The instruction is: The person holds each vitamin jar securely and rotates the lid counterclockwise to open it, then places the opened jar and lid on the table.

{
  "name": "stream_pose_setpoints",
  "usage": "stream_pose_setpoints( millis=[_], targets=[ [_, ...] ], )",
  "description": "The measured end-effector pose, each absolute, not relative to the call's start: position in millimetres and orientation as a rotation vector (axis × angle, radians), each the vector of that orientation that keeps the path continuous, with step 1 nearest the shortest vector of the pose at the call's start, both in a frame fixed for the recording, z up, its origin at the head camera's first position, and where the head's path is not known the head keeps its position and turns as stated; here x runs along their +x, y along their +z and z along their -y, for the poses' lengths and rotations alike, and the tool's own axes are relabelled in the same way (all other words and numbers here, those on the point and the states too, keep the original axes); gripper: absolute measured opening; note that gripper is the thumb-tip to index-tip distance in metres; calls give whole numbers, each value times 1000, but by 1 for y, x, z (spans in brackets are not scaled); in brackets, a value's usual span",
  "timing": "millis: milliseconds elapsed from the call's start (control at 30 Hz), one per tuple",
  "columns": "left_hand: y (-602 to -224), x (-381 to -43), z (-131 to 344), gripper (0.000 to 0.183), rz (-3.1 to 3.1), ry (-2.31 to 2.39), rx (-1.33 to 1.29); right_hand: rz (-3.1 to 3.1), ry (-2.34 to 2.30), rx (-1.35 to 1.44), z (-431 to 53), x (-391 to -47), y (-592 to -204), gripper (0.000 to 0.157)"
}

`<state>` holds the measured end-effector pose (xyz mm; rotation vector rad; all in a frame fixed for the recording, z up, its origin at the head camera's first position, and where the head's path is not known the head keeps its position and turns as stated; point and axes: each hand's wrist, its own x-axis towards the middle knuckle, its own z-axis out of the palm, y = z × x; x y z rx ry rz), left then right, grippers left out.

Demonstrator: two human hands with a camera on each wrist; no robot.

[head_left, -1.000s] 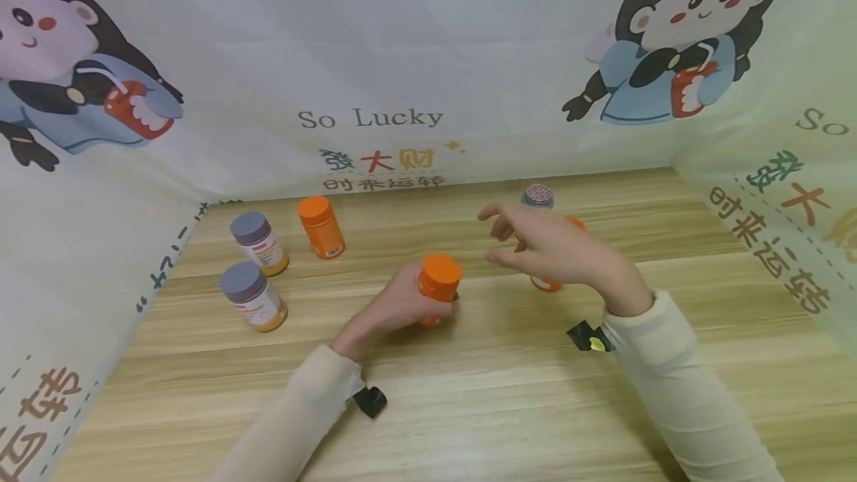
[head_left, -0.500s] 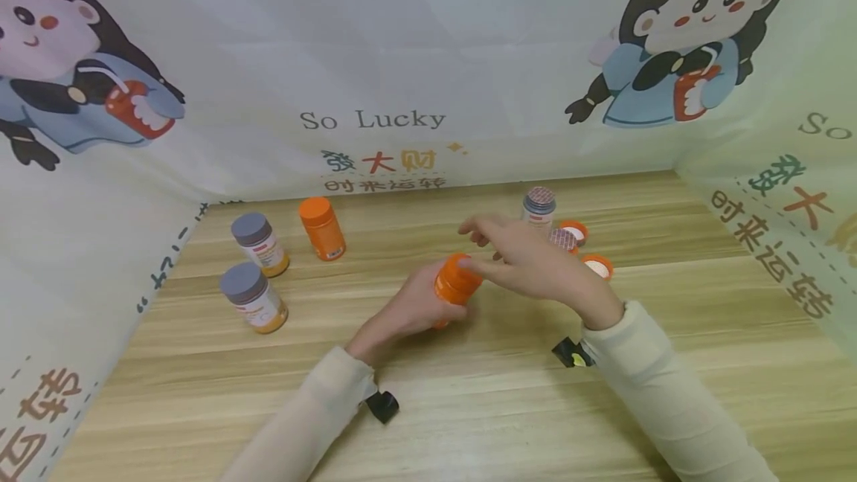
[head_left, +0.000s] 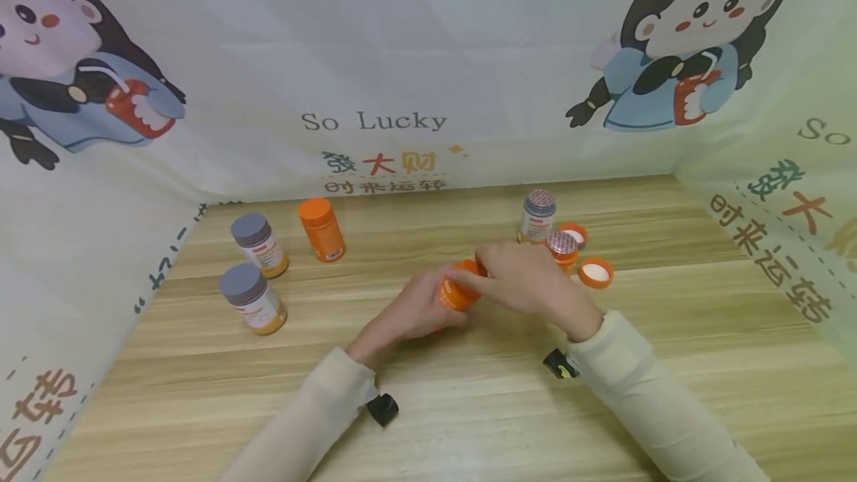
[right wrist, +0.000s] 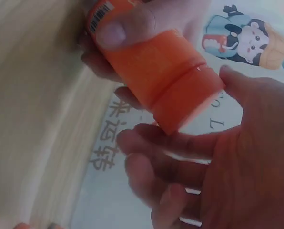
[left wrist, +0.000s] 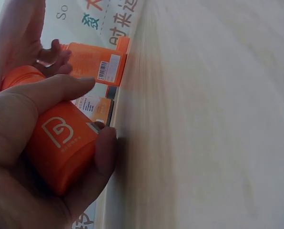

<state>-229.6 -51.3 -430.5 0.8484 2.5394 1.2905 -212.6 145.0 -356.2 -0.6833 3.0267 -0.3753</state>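
My left hand (head_left: 423, 302) grips an orange bottle (left wrist: 63, 138) round its body, holding it tilted just above the table in the head view. The bottle carries a white "B" logo in the left wrist view. My right hand (head_left: 525, 277) is at the bottle's top. In the right wrist view its thumb and forefinger touch opposite sides of the orange cap (right wrist: 189, 98), while the other fingers curl loosely below. The cap sits on the bottle. In the head view my right hand covers most of the cap.
Right of my hands stand an orange bottle (head_left: 562, 244) and a grey-necked bottle (head_left: 538, 218), both uncapped with foil tops. Orange-rimmed caps (head_left: 596, 272) lie beside them. At left stand two grey-capped bottles (head_left: 261, 244) and another orange-capped bottle (head_left: 323, 230). Printed cloth walls surround the table.
My right hand has moved left and down from beside the bottle onto its cap. My left hand has shifted slightly right and tilted the bottle toward the right hand.
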Motion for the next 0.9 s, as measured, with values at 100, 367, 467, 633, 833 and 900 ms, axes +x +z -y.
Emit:
stream_pose_setpoints(
  millis=[100, 367, 467, 633, 833, 900],
  targets=[
    [-429, -227, 52, 50, -2552, 1257, 832, -3017, -379, -548, -141, -212, -361, 66],
    [-427, -228, 58, 53, -2510, 1265, 776, -2999, -452, -392, -133, -213, -368, 71],
    [-427, -230, 59, 51, -2467, 1291, 794, -2987, -484, -383, -133, -214, -368, 68],
    [-428, -232, 57, 55, -2414, 1330, 813, -2976, -513, -372, -135, -214, -369, 65],
    [-428, -232, 58, 62, -2368, 1345, 816, -2953, -547, -382, -136, -215, -369, 64],
    [-429, -232, 58, 65, -2363, 1345, 808, -2950, -566, -383, -136, -215, -370, 63]
  ],
)
